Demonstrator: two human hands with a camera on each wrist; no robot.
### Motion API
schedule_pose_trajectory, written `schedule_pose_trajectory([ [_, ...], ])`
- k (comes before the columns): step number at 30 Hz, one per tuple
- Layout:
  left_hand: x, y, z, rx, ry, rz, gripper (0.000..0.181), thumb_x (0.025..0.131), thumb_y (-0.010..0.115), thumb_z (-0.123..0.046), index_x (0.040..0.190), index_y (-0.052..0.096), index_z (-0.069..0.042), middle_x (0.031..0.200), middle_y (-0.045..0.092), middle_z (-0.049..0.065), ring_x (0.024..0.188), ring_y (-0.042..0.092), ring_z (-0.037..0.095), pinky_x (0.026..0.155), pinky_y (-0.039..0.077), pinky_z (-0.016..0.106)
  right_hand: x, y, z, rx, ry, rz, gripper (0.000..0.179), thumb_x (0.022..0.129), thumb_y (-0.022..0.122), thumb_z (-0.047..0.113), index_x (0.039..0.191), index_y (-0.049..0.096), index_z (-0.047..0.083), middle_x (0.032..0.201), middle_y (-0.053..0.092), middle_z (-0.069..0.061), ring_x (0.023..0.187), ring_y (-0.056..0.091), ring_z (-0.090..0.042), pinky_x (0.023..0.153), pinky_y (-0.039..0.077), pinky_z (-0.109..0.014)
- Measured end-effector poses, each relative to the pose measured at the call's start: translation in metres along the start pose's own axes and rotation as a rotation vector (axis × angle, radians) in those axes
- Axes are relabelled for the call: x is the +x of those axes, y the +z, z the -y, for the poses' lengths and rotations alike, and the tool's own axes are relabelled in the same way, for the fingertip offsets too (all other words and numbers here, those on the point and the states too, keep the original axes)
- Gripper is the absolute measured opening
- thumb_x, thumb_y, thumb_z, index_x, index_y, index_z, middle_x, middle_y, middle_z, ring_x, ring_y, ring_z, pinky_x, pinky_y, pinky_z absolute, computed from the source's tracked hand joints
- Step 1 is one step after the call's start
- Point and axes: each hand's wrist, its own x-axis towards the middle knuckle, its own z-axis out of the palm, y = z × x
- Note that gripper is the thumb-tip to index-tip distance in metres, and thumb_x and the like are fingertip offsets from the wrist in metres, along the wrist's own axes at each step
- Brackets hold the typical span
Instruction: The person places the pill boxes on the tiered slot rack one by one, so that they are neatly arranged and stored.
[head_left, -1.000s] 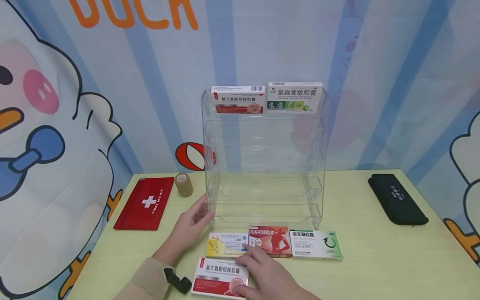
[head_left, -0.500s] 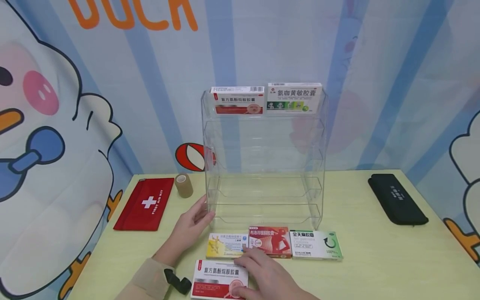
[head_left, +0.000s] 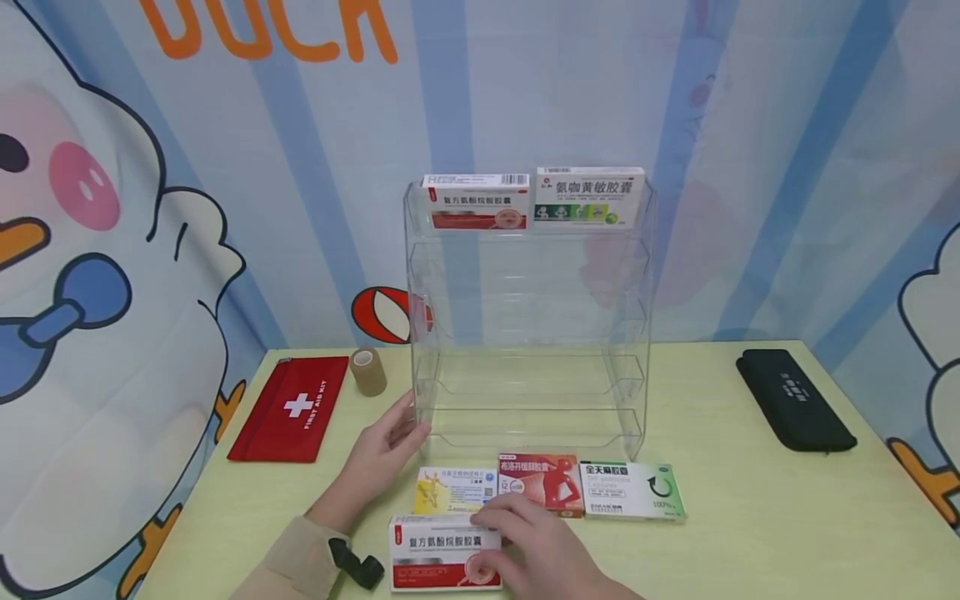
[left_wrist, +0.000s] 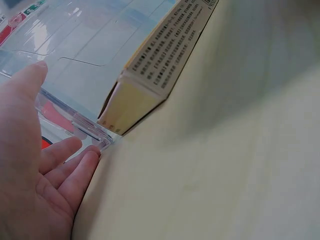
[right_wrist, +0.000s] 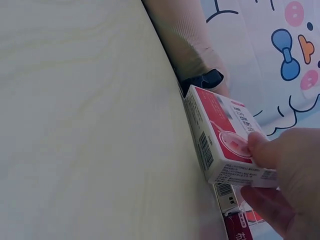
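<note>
Red-and-white carton (head_left: 435, 554); slim, rectangular printed cardboard

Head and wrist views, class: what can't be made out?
Head: lower right corner of the yellow-and-white box, behind the right hand.
Head: fine print on the held box, too small.
Left wrist: far end of the yellow-ended box, past the top edge.
Right wrist: rest of the dark red box, past the bottom edge.

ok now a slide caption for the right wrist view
The right-hand grip pinches one end of a red-and-white medicine box, with the left sleeve beyond it.
</note>
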Motion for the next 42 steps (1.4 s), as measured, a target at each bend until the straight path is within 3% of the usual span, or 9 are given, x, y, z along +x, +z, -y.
schedule_pose_trajectory([
  [3,0.0,0.001,0.0,-0.006,-0.004,-0.003,0.074,0.107,0.07,-0.051,0.172,0.036,-0.041,0.163,0.061,0.011,0.152,0.06,0.034,0.124,0.052,0.053,0.002,-0.003,0.0,0.078,0.015,-0.013,0.036,0.096,0.086,0.033,0.129,0.078,0.024,0.129,0.072,0.015,0.114,0.07,-0.004,0.102,0.065,-0.027],
  [7,0.0,0.003,0.001,-0.013,-0.02,0.001,0.074,0.106,0.07,-0.053,0.171,0.035,-0.045,0.164,0.06,0.009,0.153,0.059,0.033,0.123,0.053,0.052,0.006,-0.01,-0.003,0.08,-0.008,-0.062,0.032,0.096,0.087,0.026,0.126,0.078,0.025,0.128,0.072,0.016,0.115,0.07,-0.004,0.101,0.064,-0.023],
  [13,0.0,0.004,0.003,-0.016,-0.03,0.002,0.074,0.106,0.07,-0.053,0.171,0.034,-0.048,0.165,0.06,0.007,0.153,0.059,0.034,0.121,0.054,0.053,0.021,-0.025,-0.011,0.051,-0.157,-0.285,0.033,0.086,0.093,0.008,0.115,0.081,0.016,0.12,0.075,0.002,0.099,0.075,-0.011,0.087,0.063,-0.013],
  [16,0.001,0.004,0.005,-0.022,-0.022,0.007,0.074,0.107,0.071,-0.047,0.171,0.034,-0.047,0.165,0.06,0.008,0.153,0.059,0.034,0.122,0.054,0.053,0.032,-0.037,-0.016,0.048,-0.183,-0.366,0.037,0.08,0.095,0.002,0.112,0.081,0.012,0.117,0.076,-0.002,0.093,0.075,-0.013,0.081,0.062,-0.011],
  [22,0.002,0.003,0.007,-0.018,0.017,0.009,0.071,0.11,0.069,-0.036,0.172,0.035,-0.041,0.166,0.059,0.007,0.152,0.06,0.033,0.123,0.053,0.052,0.055,-0.072,-0.023,-0.025,-0.149,-0.435,0.037,0.079,0.096,0.0,0.111,0.08,0.011,0.116,0.075,-0.003,0.101,0.077,-0.018,0.091,0.064,-0.016],
  [30,0.001,0.002,0.006,-0.014,-0.015,-0.003,0.072,0.107,0.07,-0.049,0.17,0.035,-0.048,0.165,0.06,0.005,0.152,0.06,0.032,0.122,0.054,0.05,0.092,-0.116,-0.034,-0.115,-0.201,-0.554,0.039,0.079,0.094,-0.006,0.113,0.077,0.001,0.115,0.073,-0.014,0.102,0.077,-0.026,0.091,0.066,-0.02],
  [35,0.002,0.002,0.005,-0.012,-0.026,0.006,0.073,0.107,0.07,-0.05,0.171,0.035,-0.046,0.165,0.059,0.006,0.152,0.06,0.032,0.122,0.054,0.049,0.11,-0.135,-0.04,-0.096,-0.159,-0.582,0.038,0.083,0.091,-0.007,0.117,0.076,-0.002,0.12,0.071,-0.017,0.108,0.077,-0.029,0.099,0.059,-0.013],
  [42,0.002,0.0,0.004,-0.007,0.019,-0.001,0.073,0.108,0.069,-0.049,0.172,0.035,-0.041,0.164,0.06,0.009,0.15,0.062,0.033,0.121,0.054,0.048,0.144,-0.16,-0.043,-0.042,-0.134,-0.631,0.031,0.09,0.085,-0.007,0.119,0.075,-0.007,0.125,0.067,-0.024,0.117,0.072,-0.035,0.104,0.055,-0.01],
])
